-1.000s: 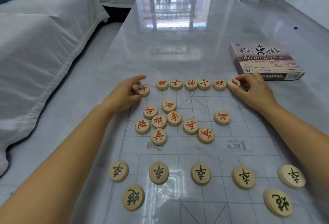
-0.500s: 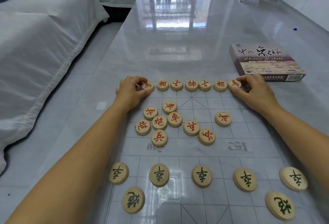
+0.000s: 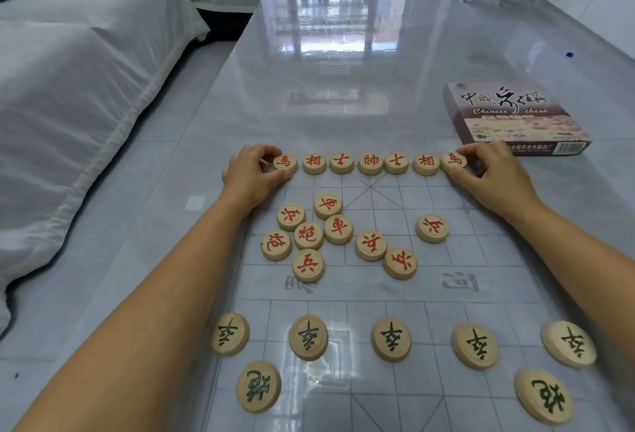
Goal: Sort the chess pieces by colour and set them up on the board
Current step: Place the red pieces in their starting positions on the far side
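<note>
Meanwhile, pinching with left hand the round wooden red-lettered left end piece, with right hand the right end piece, at far edge of clear gridded board; closed purple cardboard box just beside right hand, contents hidden.

Between your left hand and right hand, the red-lettered pieces were pale wood, like the dark-lettered pieces nearer you. The board had grey gridlines; the box was mauve.

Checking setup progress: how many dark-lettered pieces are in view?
7. Five dark-lettered pieces stand in a row across the near half of the board; two more lie nearer the camera, one left, one right. Others may sit below the frame.
</note>
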A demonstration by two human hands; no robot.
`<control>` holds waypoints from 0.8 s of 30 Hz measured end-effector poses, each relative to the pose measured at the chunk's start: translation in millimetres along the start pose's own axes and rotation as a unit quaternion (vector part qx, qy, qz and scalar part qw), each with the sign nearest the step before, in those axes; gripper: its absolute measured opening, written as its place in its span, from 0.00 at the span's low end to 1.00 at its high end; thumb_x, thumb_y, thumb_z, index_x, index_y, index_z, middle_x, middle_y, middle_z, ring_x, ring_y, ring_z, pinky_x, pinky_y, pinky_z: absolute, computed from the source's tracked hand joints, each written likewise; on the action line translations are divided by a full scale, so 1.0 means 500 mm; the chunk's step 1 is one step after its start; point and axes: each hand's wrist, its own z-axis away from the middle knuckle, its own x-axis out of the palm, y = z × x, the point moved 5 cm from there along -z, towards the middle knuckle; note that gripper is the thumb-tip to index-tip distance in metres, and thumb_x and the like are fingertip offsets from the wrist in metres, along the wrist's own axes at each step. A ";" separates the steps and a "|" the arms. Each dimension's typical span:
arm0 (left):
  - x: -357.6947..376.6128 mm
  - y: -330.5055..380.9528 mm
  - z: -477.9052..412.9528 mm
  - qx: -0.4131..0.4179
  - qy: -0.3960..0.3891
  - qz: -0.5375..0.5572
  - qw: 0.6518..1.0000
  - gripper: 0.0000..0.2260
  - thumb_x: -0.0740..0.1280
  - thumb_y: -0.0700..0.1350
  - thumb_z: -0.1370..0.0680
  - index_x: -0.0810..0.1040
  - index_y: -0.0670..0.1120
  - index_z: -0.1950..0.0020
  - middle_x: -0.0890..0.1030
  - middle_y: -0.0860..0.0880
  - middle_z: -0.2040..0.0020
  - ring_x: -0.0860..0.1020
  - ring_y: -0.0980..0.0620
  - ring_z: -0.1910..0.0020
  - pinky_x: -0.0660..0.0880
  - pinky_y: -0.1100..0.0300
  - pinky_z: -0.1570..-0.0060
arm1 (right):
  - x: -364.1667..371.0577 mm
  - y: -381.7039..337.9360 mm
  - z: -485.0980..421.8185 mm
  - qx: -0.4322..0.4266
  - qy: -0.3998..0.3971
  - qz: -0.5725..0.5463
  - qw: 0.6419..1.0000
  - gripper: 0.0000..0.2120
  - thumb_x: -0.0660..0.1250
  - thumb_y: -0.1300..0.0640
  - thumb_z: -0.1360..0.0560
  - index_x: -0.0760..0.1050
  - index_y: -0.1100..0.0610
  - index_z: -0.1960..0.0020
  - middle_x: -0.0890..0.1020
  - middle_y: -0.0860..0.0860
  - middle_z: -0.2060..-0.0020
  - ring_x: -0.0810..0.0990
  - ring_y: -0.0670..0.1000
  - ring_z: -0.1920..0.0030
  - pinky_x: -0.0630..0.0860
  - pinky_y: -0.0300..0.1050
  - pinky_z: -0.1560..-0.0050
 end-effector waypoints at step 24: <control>0.003 -0.009 0.005 0.014 0.027 0.000 1.000 0.23 0.72 0.48 0.29 0.71 0.47 0.36 0.76 0.49 0.45 0.73 0.46 0.44 0.70 0.43 0.41 | -0.002 -0.004 0.004 0.006 0.002 -0.008 1.000 0.23 0.66 0.45 0.27 0.72 0.56 0.38 0.72 0.56 0.42 0.73 0.54 0.46 0.72 0.50 0.47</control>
